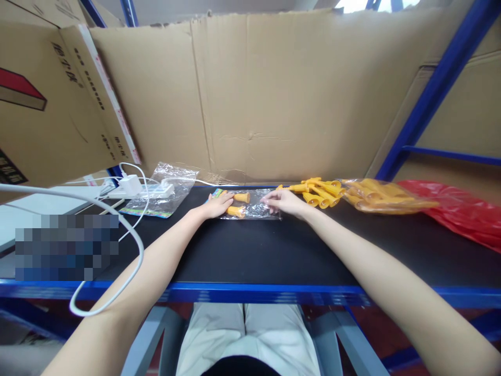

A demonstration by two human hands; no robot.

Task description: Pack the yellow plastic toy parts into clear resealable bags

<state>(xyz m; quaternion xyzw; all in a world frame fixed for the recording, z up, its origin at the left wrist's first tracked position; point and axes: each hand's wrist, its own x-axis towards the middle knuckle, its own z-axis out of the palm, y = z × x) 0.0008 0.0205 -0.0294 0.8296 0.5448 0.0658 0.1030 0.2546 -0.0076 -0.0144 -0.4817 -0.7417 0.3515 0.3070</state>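
A clear plastic bag [256, 209] lies flat on the black tabletop, a colourful printed strip at its left end. Two yellow trumpet-shaped plastic pieces [236, 211] show inside it, flared ends to the right. My left hand [218, 206] rests over the bag's left part with fingers laid flat, covering the narrow ends of the pieces. At the bag's right end, my right hand [282, 201] pinches the film between thumb and fingers. Just beyond that hand is a loose pile of similar yellow pieces [319, 193].
Right of the pile lie a clear bag of yellow pieces [385, 197] and a red plastic bag [462, 211]. On the left are another clear bag [168, 190], a power strip with a white charger [131, 185] and a looping white cable [139, 243]. Cardboard [282, 99] walls the back.
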